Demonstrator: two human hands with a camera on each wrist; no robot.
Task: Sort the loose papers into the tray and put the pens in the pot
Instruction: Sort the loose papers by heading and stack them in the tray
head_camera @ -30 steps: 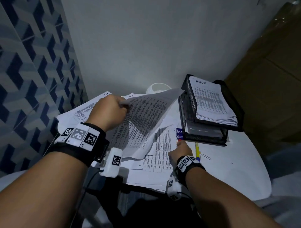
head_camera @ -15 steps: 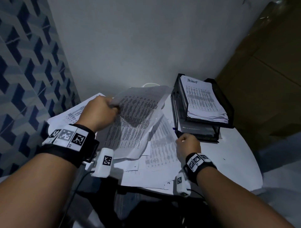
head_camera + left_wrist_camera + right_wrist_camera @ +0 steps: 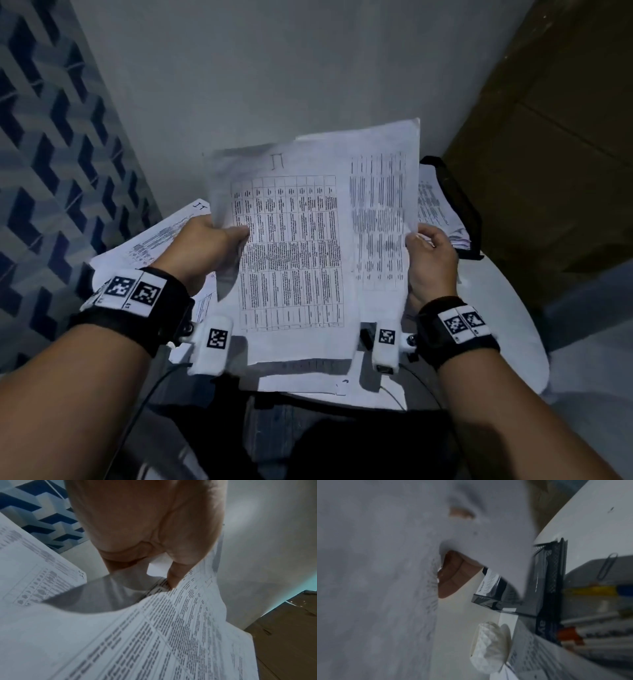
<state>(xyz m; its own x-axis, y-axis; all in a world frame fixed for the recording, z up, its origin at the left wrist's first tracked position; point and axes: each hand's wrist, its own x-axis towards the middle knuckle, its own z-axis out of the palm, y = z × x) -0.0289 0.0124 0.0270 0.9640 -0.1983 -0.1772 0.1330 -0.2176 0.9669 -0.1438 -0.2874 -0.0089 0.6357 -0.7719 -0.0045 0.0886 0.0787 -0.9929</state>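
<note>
Both hands hold printed sheets (image 3: 308, 240) upright above white table (image 3: 507, 325). Left hand (image 3: 205, 250) pinches left edge, thumb in front; right hand (image 3: 431, 260) grips right edge. Black mesh tray (image 3: 455, 192) behind, holding papers. More papers (image 3: 150, 240) lie beneath left hand. Blurred pens (image 3: 594, 591), probably, beside tray.

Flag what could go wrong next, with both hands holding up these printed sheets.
The printed sheets overlap unevenly between left hand and right hand; one could slip out. Held up, they hide most of the mesh tray, so a blind placement might catch its rim. The paperclip and pens could get brushed.
</note>
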